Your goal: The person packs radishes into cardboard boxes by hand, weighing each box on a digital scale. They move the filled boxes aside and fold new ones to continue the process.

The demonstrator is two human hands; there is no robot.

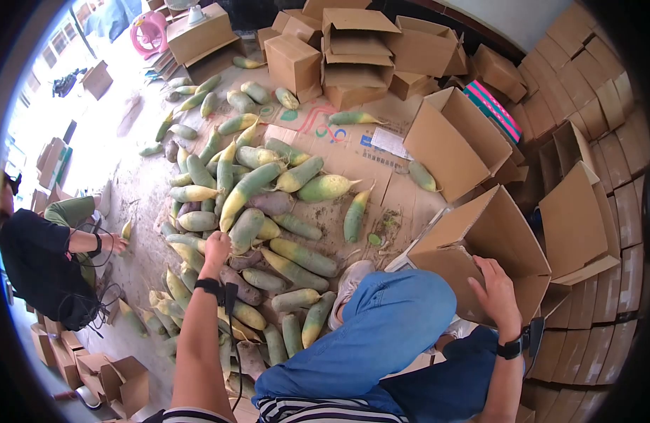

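A large heap of green and pale radishes (307, 255) covers the floor before me, with several purplish ones among them. My left hand (218, 247) reaches into the heap, its fingers closed at the yellow lower end of a long radish (249, 189) that slants up to the right. On the right, my right hand (495, 289) rests at the edge of an open cardboard box (480, 236), fingers spread and nothing held. The inside of that box is only partly visible.
A co-worker (39, 254) sits at the left, one hand by a radish (126, 229). More open boxes (455, 141) stand at right and back. Stacked cartons (603, 134) line the right wall. Flattened cardboard (325, 141) lies on the floor. My bent knee (409, 296) is beside the heap.
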